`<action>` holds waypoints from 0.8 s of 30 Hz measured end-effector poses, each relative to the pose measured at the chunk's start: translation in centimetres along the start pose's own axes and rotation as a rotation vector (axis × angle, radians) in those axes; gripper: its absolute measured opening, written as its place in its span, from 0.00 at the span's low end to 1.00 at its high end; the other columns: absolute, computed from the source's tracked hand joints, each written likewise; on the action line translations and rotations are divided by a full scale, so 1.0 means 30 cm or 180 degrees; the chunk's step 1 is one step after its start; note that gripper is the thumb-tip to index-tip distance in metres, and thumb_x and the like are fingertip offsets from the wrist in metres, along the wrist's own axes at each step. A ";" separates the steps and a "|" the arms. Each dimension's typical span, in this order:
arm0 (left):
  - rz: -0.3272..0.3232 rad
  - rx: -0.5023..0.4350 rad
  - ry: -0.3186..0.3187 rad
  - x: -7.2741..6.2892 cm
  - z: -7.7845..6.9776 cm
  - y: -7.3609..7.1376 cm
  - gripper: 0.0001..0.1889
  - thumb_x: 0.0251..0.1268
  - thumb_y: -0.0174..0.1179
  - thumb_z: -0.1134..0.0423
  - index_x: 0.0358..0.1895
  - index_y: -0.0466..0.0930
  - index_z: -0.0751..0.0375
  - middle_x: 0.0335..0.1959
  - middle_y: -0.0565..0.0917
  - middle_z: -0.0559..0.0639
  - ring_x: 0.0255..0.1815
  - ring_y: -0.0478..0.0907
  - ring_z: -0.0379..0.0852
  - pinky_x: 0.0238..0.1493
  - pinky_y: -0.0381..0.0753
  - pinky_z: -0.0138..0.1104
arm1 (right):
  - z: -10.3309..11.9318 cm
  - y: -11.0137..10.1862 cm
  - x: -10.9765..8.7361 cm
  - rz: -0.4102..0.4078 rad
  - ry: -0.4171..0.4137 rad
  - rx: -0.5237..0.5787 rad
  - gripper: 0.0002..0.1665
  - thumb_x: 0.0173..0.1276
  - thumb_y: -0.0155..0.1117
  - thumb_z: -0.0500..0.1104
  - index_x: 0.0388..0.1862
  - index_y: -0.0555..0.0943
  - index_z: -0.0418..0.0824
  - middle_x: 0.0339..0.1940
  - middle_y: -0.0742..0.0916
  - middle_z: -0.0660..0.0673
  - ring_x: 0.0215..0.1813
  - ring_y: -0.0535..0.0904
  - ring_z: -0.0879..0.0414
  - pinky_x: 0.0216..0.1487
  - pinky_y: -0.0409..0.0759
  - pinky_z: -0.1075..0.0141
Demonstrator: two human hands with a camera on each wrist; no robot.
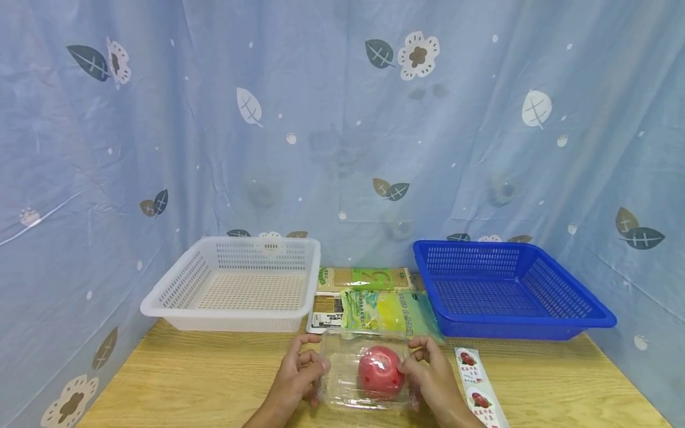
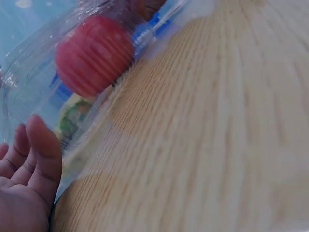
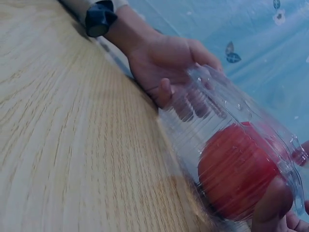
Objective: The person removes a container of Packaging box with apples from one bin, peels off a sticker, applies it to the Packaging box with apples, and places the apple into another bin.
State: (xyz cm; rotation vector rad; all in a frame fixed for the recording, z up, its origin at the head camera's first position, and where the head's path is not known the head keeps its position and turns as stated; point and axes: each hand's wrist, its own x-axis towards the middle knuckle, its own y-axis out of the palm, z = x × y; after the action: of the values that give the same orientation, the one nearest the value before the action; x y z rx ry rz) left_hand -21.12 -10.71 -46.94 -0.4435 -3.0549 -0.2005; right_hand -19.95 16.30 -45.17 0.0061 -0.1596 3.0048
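Observation:
Between both hands is a clear plastic clamshell box, apparently closed, at the front middle of the wooden table. Inside it, toward the right side, sits one round red apple. My left hand holds the box's left side, thumb near the lid and fingers along the edge. On the opposite side my right hand grips the box, its thumb over the edge beside the apple. In the right wrist view the left hand cups the box's far end, and the apple shows through the ribbed plastic wall.
A white basket stands at back left and a blue basket at back right. Between them lie several flat packages, including a yellow-green bag. A strip of apple-printed stickers lies right of the right hand.

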 end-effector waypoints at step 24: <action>-0.0034 -0.0206 0.0210 -0.006 0.013 0.010 0.32 0.65 0.61 0.71 0.67 0.52 0.67 0.19 0.73 0.43 0.14 0.68 0.37 0.14 0.68 0.26 | -0.020 -0.214 0.050 -0.0333 -0.0266 -0.0884 0.07 0.67 0.67 0.35 0.42 0.79 0.34 0.29 0.80 0.45 0.18 0.73 0.54 0.21 0.79 0.62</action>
State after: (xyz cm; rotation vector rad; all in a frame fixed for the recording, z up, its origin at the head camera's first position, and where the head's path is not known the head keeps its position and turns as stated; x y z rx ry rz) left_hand -20.86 -10.41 -47.31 -0.4155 -2.9937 -0.3087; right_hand -20.57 22.90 -45.09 0.1085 -0.5646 2.8529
